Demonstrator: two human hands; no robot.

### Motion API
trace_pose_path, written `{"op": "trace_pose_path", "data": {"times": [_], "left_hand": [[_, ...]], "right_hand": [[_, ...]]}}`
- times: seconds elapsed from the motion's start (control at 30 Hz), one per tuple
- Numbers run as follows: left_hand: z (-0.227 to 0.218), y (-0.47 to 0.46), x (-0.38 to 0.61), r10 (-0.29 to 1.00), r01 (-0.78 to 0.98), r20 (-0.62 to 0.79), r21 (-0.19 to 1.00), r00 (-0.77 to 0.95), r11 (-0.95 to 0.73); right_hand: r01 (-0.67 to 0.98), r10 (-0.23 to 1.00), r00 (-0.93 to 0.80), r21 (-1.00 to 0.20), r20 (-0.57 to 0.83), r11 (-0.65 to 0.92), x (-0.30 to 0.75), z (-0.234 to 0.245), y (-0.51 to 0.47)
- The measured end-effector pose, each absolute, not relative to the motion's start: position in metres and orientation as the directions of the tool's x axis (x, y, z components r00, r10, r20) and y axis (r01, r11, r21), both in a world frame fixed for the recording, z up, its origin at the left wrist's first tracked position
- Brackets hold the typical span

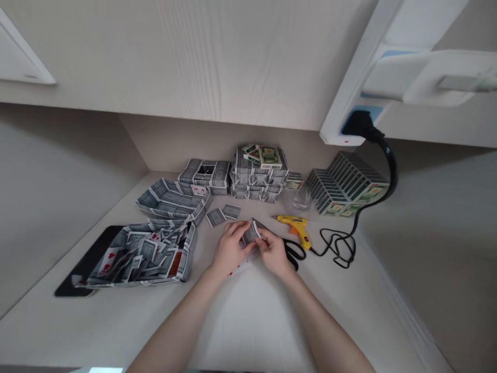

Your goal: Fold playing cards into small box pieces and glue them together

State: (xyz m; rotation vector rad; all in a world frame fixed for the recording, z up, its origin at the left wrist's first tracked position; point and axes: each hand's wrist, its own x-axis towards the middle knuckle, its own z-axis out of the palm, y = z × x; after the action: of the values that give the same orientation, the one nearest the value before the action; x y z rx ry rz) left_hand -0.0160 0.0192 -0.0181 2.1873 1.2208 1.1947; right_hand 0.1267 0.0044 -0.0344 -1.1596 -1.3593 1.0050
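Between both hands is a grey-backed playing card (251, 232), tilted up off the table. My left hand (230, 247) is closed on its left side, thumb below and fingers above. My right hand (274, 252) pinches its right edge. Beneath the hands lie more cards, mostly hidden, with red marks showing. Scissors with black handles (294, 251) lie just right of my right hand, their blades partly covered by it. Farther right rests a yellow glue gun (295, 226). Two loose playing cards (222, 214) lie face down beyond my left hand.
At left, a card-built tray (186, 259) full of cut cards sits on a dark flat board (83, 264). Behind are another card tray (166, 199), card-built boxes (258, 173) and stacked card packs (345, 184). A black cord (392, 171) runs from the power strip (349, 116).
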Motion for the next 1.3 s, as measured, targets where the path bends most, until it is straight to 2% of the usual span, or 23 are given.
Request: {"op": "trace_pose_path", "data": {"times": [0.17,0.3,0.4,0.5,0.63,0.7,0.8,0.9,1.0,1.17,1.3], "left_hand": [[-0.013,0.02,-0.014,0.872,0.414,0.424,0.767,0.246,-0.49],[-0.016,0.02,-0.01,0.957,0.222,0.247,0.935,0.151,-0.276],[-0.019,0.019,-0.008,0.977,0.214,0.155,0.959,0.145,-0.184],[-0.017,0.018,-0.009,0.982,0.259,0.153,0.95,0.11,-0.177],[-0.009,0.025,-0.019,0.98,0.258,0.172,0.956,-0.099,-0.141],[-0.006,0.032,-0.028,0.966,0.188,0.123,0.979,-0.225,-0.081],[-0.006,0.044,-0.041,0.966,-0.017,-0.022,1.0,-0.258,0.018],[-0.009,0.05,-0.047,0.96,-0.099,-0.065,0.994,-0.272,0.039],[-0.013,0.05,-0.046,0.961,-0.07,-0.049,0.997,-0.271,0.031],[-0.012,0.046,-0.042,0.949,0.123,0.079,0.991,-0.305,-0.042],[-0.009,0.042,-0.041,0.961,0.269,0.142,0.96,-0.238,-0.075]], "right_hand": [[-0.011,0.995,0.051,-0.997,0.081,0.081,0.125,-0.027,0.006],[-0.049,0.995,0.073,-0.997,0.064,0.068,0.123,-0.02,0.003],[0.027,0.993,0.074,-0.996,0.091,0.089,0.122,-0.02,0.001],[0.119,0.992,0.063,-0.987,0.114,0.105,0.121,-0.023,0.0],[0.184,0.993,0.047,-0.978,0.107,0.096,0.121,-0.025,0.0],[0.218,0.994,0.044,-0.972,0.104,0.092,0.122,-0.025,0.0],[0.362,0.981,0.038,-0.917,0.19,0.164,0.122,-0.024,0.0],[0.509,0.954,-0.043,-0.815,0.297,0.277,0.122,-0.023,-0.002],[0.563,0.934,-0.175,-0.746,0.313,0.356,0.122,-0.022,-0.003],[0.564,0.886,-0.376,-0.691,0.273,0.452,0.123,-0.021,-0.004],[0.567,0.893,-0.376,-0.701,0.248,0.433,0.124,-0.022,-0.003]]}}
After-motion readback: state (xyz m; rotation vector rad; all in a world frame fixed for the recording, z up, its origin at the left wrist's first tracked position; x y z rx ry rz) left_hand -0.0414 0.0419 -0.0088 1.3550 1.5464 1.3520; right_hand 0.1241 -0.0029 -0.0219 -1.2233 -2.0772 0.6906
